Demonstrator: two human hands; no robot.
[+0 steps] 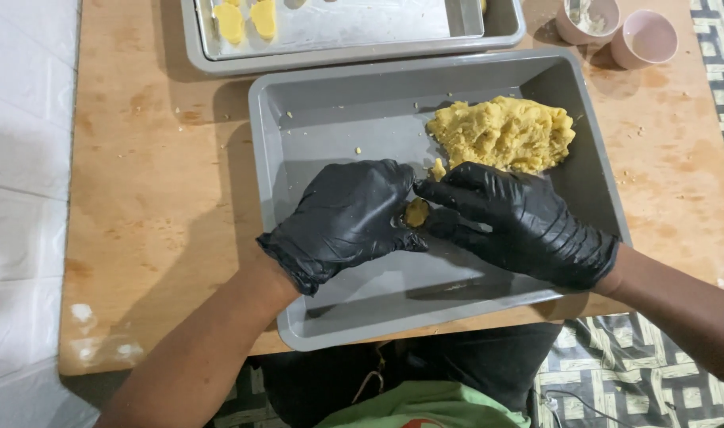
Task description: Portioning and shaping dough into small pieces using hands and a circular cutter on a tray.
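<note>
Both my hands wear black gloves and meet over a grey rectangular tray (330, 119). My left hand (346, 218) is curled around a small lump of yellow dough (416, 212). My right hand (520, 222) touches the same lump from the right with its fingertips. A large mound of crumbly yellow dough (503, 133) lies in the tray's far right part, just beyond my right hand. A small bit of dough (438, 168) sits between the mound and my fingers.
A second grey tray (354, 55) at the far edge holds a metal sheet with two shaped yellow dough pieces (247, 20). Two pink cups (615, 28) stand at the far right. The trays rest on a wooden board (156, 198) with crumbs.
</note>
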